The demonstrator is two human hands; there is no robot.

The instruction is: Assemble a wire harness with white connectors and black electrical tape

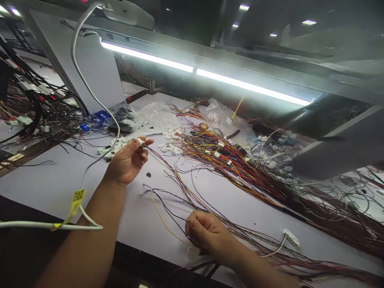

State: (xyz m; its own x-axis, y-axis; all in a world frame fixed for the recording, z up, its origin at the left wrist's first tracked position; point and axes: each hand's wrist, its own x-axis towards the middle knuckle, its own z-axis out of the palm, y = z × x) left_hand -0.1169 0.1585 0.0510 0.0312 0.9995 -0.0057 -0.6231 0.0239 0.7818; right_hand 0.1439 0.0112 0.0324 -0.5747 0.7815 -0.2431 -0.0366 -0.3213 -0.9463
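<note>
Between thumb and fingers, my left hand (129,158) pinches a small white connector (140,141), with several coloured wires (162,158) running from it toward the lower right. My right hand (207,234) is closed around thin black wires (171,212) near the front of the table. Their stripped or terminal ends spread out to the left, below my left hand. A yellow wire (163,222) loops down beside them. One small black connector (149,174) lies on the table between my hands. Close behind my left hand sits a pile of white connectors (115,147).
A thick bundle of red, yellow and black wires (222,156) crosses the white table (237,200). At right lies a larger white connector (291,238). A white cable with a yellow tag (76,202) hangs by my left forearm. Overhead is a light bar (240,82); a blue-labelled bottle (99,118) lies behind.
</note>
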